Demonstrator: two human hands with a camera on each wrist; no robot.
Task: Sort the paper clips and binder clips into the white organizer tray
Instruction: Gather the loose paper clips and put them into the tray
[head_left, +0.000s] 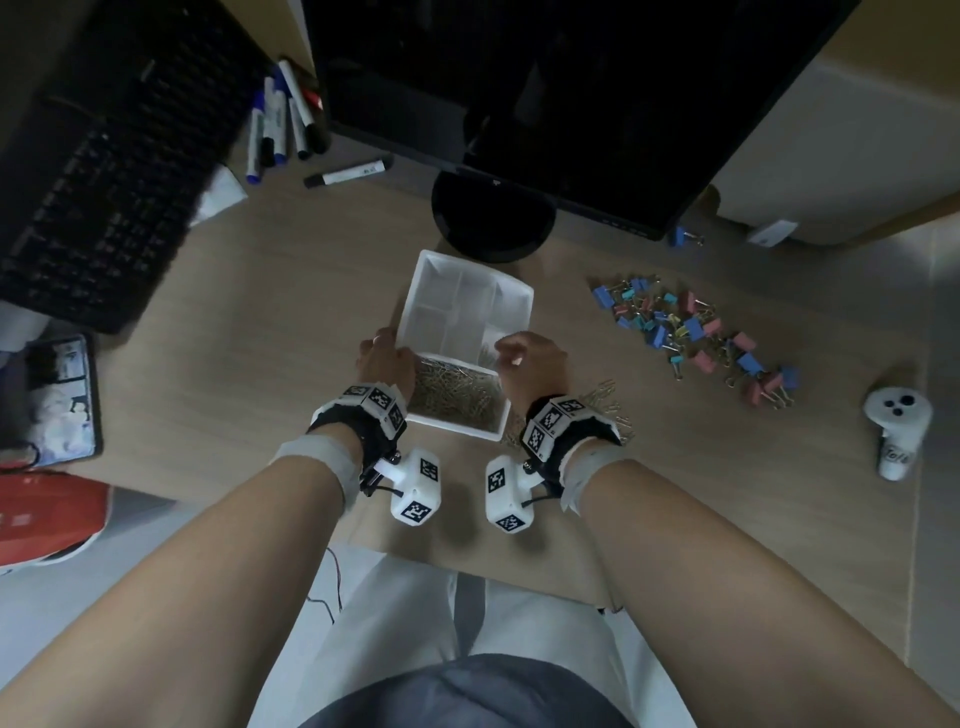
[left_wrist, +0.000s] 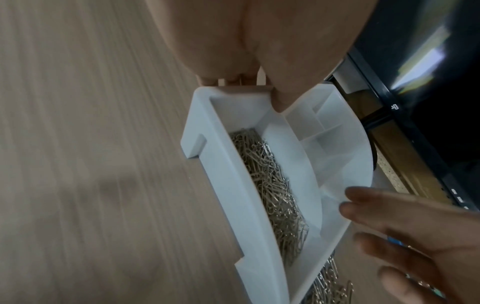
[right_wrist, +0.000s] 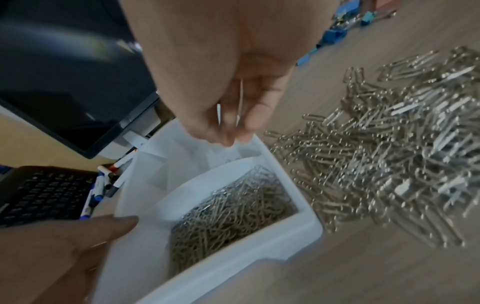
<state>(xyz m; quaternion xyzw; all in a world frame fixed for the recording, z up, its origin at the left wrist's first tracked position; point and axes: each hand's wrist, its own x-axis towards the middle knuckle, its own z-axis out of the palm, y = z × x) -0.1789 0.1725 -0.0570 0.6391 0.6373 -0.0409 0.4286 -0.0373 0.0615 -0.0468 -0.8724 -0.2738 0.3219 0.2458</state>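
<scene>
The white organizer tray (head_left: 478, 267) stands on the desk in front of the monitor. Its near long compartment holds a heap of silver paper clips (head_left: 457, 395) (left_wrist: 275, 195) (right_wrist: 228, 216). My left hand (head_left: 382, 356) (left_wrist: 254, 92) grips the tray's left wall (left_wrist: 226, 185), thumb inside and fingers outside. My right hand (head_left: 519, 353) (right_wrist: 228, 133) hovers over the tray's right side and pinches a few thin paper clips in its curled fingers. More loose paper clips (right_wrist: 389, 164) (head_left: 602, 400) lie on the desk right of the tray. Coloured binder clips (head_left: 691, 332) lie scattered further right.
A dark monitor (head_left: 545, 104) on a round stand (head_left: 488, 218) rises just behind the tray. A black keyboard (head_left: 104, 182) and several markers (head_left: 280, 119) are at the back left. A white controller (head_left: 896, 431) lies far right; a lone blue binder clip (head_left: 680, 236) sits under the monitor.
</scene>
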